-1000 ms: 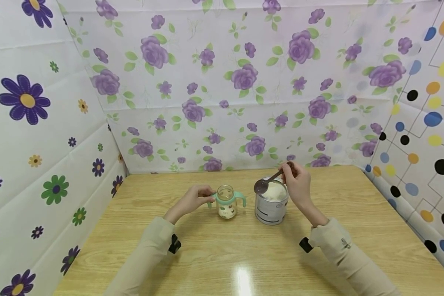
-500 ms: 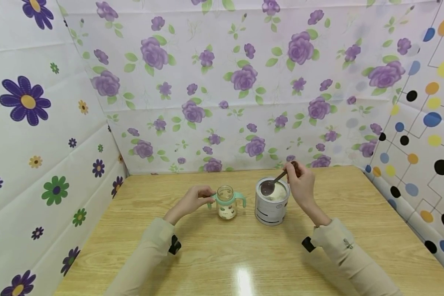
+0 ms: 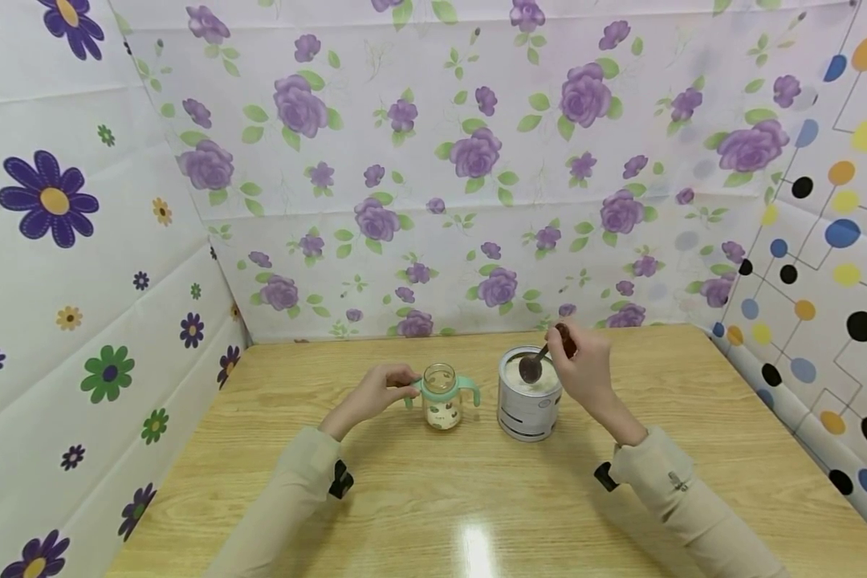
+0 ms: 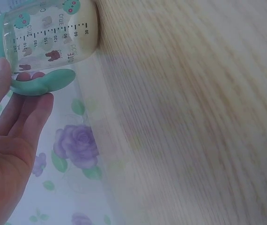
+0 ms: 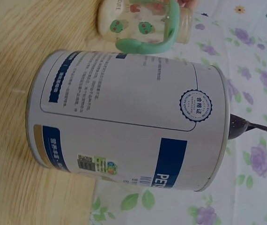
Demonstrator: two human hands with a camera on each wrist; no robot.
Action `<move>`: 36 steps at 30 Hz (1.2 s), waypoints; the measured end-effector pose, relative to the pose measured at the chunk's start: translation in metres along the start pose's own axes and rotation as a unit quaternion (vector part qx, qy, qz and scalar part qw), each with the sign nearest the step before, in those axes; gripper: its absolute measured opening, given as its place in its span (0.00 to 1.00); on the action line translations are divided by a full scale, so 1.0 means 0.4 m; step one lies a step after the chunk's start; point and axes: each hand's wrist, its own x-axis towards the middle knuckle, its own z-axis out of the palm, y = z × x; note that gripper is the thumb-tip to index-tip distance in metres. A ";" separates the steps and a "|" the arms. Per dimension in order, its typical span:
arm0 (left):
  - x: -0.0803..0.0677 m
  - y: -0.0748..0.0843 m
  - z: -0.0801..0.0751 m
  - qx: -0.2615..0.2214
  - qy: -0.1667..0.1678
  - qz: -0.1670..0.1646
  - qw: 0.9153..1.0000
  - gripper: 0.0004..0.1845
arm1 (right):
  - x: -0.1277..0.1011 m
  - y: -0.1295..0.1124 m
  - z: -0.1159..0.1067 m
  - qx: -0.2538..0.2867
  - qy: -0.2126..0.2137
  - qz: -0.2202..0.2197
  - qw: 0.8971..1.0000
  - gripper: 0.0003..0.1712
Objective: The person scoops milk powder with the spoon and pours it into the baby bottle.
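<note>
A clear baby bottle (image 3: 444, 411) with mint-green handles stands upright on the table, cream-coloured contents low inside and its top uncovered. My left hand (image 3: 372, 392) grips the bottle's left handle (image 4: 44, 83), thumb near the green collar and fingers around the handle. To the bottle's right is an open, white-labelled milk powder can (image 3: 529, 416), pale powder (image 3: 547, 380) visible inside. With my right hand (image 3: 585, 368) I hold a dark brown spoon (image 3: 531, 370) by its handle above the can. The spoon's bowl is tilted down at the powder, within the can's mouth.
The wooden table (image 3: 433, 498) carries the bottle and can near its middle. A purple-flowered cloth (image 3: 433, 241) hangs along the far edge, with patterned cloths at left and right. Dark wrist straps (image 3: 341, 479) sit below both sleeves.
The spoon's bowl has moved from above the can's left rim rightward and down toward the powder inside. My left hand and the bottle have stayed in place.
</note>
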 end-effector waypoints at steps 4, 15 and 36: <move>0.003 -0.006 0.001 0.001 -0.001 0.001 1.000 0.09 | -0.002 -0.003 -0.001 -0.008 -0.008 -0.033 0.999 0.13; 0.029 -0.104 0.024 0.002 0.014 -0.003 1.000 0.09 | -0.021 -0.003 0.005 0.023 -0.038 0.020 0.999 0.12; 0.014 -0.050 0.009 -0.004 -0.001 0.015 1.000 0.09 | -0.014 -0.001 -0.014 0.188 -0.101 0.430 0.877 0.19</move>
